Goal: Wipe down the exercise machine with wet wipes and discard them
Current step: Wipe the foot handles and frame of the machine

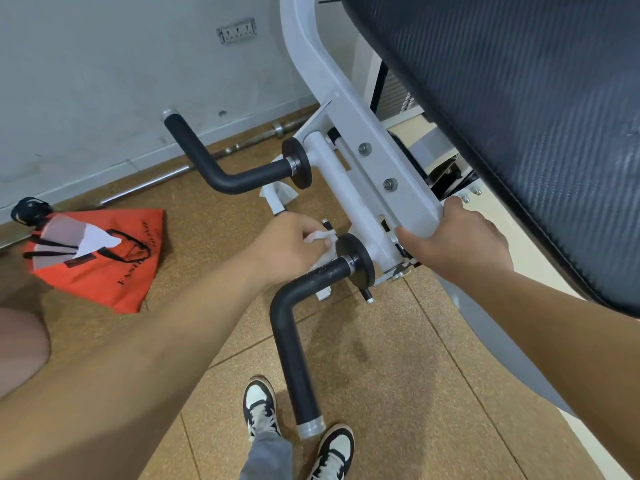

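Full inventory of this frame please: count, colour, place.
wet wipe: 1, white, pinched against near handle's base
near handle: 1, black, bent, centre
far handle: 1, black, bent, toward wall
frame: 1, grey, centre
pad: 1, black, top right
bag: 1, orange, floor left
barbell: 1, steel, floor along wall
socket: 1, grey, wall
loose wipe: 1, white, under far handle
shoes: 2, black-white, bottom
left hand: holds wet wipe
right hand: grips frame end
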Available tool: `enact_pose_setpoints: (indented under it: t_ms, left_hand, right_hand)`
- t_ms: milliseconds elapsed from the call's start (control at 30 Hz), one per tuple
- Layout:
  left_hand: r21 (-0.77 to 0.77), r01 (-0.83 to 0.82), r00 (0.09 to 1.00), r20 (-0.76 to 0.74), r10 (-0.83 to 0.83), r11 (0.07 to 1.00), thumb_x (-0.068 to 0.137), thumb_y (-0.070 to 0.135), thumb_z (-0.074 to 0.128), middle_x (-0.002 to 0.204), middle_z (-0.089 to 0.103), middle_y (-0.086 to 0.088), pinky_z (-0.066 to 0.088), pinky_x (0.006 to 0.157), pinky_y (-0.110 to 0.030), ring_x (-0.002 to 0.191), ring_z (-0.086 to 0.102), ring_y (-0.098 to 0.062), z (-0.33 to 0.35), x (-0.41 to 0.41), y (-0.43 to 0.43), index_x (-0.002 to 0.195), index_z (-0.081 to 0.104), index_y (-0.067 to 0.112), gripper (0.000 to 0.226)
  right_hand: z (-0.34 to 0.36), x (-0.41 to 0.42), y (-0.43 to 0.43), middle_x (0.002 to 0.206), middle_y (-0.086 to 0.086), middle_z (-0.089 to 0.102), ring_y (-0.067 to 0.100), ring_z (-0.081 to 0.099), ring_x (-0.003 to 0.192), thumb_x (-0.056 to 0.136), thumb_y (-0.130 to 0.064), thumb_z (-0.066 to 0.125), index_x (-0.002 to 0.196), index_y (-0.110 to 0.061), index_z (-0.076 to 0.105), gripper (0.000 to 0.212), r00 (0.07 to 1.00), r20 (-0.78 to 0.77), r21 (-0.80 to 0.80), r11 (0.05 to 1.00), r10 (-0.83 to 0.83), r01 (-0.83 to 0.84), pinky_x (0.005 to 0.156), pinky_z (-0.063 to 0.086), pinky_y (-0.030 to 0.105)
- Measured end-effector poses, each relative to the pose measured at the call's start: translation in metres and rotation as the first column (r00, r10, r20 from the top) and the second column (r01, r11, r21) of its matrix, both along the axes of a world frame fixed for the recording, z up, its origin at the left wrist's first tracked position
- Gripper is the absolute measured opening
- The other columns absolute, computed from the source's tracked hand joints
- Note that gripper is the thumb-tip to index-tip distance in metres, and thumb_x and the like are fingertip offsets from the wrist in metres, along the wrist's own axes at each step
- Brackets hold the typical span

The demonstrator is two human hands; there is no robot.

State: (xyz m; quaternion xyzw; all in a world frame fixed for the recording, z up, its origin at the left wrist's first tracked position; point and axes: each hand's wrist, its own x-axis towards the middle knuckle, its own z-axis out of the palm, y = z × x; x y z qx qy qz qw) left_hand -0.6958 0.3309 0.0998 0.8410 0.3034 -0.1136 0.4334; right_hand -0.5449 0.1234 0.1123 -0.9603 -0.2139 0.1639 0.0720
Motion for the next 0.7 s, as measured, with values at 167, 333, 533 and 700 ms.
enact_pose_setpoints:
  t_ms: [167,333,533,700]
  left_hand:
    - [0.257,-0.029,0.998,0.068,0.012,0.966,0.088,0.044,0.073,0.060,0.043,0.005,0.029,0.050,-0.028,0.053,0.038,-0.012,0.010,-0.003,-0.017,0.065,0.040,0.020,0.047]
    - [0.337,0.231,0.969,0.009,-0.248,0.913,0.104,0.046,0.047,0.072,0.049,0.005,0.033,0.055,-0.030,0.065,0.052,-0.016,0.014,-0.033,-0.063,0.070,0.044,0.018,0.044]
    - [0.333,0.443,0.894,-0.235,-0.381,0.833,0.108,0.048,0.032,0.171,0.007,-0.007,0.005,0.124,-0.037,0.157,0.001,-0.023,0.014,-0.050,-0.083,0.136,0.060,0.019,0.049]
    - [0.416,0.454,0.878,-0.058,-0.476,0.788,0.102,0.049,0.037,0.114,0.048,-0.004,0.048,0.078,-0.033,0.108,0.055,-0.025,0.020,-0.048,-0.064,0.082,0.065,0.026,0.041]
  right_hand:
    - [-0.001,0.000,0.001,0.083,-0.005,0.055,0.026,0.057,0.081,0.087,-0.073,0.057,0.110,-0.017,0.046,0.061,1.000,0.008,0.001,1.000,0.000,0.000,0.071,0.041,0.036]
    - [0.001,-0.001,0.002,0.082,-0.005,0.056,0.025,0.056,0.081,0.088,-0.071,0.057,0.110,-0.017,0.046,0.060,1.000,0.002,0.001,1.000,-0.004,0.004,0.072,0.040,0.037]
    - [0.001,0.000,0.001,0.084,-0.005,0.055,0.024,0.056,0.080,0.088,-0.071,0.057,0.111,-0.018,0.045,0.059,1.000,-0.008,0.000,1.000,-0.005,0.005,0.071,0.040,0.036]
    - [0.001,0.000,0.001,0.083,-0.006,0.053,0.024,0.057,0.081,0.088,-0.070,0.058,0.110,-0.018,0.045,0.058,1.000,-0.017,0.004,1.000,-0.004,0.004,0.072,0.040,0.036]
